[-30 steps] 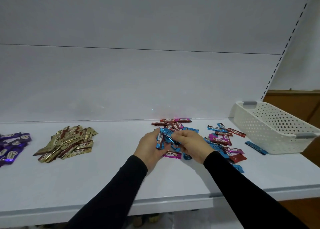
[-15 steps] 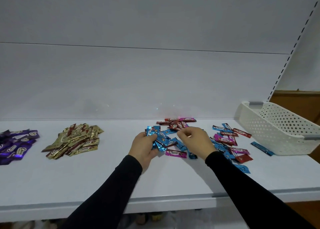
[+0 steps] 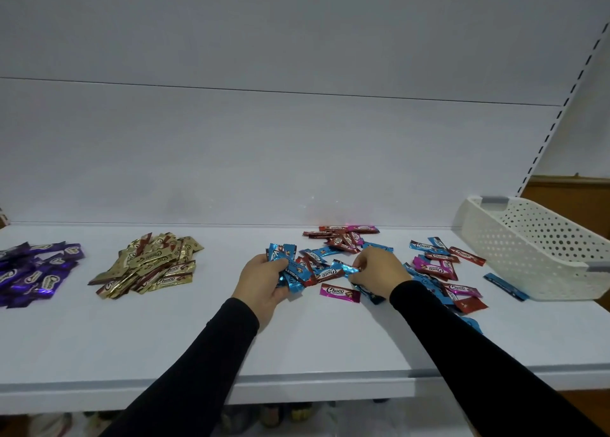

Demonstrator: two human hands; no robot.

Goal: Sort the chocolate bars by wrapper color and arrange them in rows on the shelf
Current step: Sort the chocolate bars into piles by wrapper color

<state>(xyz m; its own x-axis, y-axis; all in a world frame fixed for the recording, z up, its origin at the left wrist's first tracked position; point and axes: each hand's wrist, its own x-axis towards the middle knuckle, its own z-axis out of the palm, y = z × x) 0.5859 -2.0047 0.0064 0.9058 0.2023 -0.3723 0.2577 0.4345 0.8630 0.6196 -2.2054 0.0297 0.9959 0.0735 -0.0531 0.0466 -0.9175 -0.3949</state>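
The left hand is clutching a bundle of blue bars; at its 3 o'clock, the right hand is pinching another blue bar on the shelf.

Your white shelf carries purple bars at far left, gold bars, mixed bars center-right, and a white basket at right.

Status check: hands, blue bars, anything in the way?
Left hand grips blue bars. Right hand pinches another blue bar. Mixed pile unsorted; nothing blocking.
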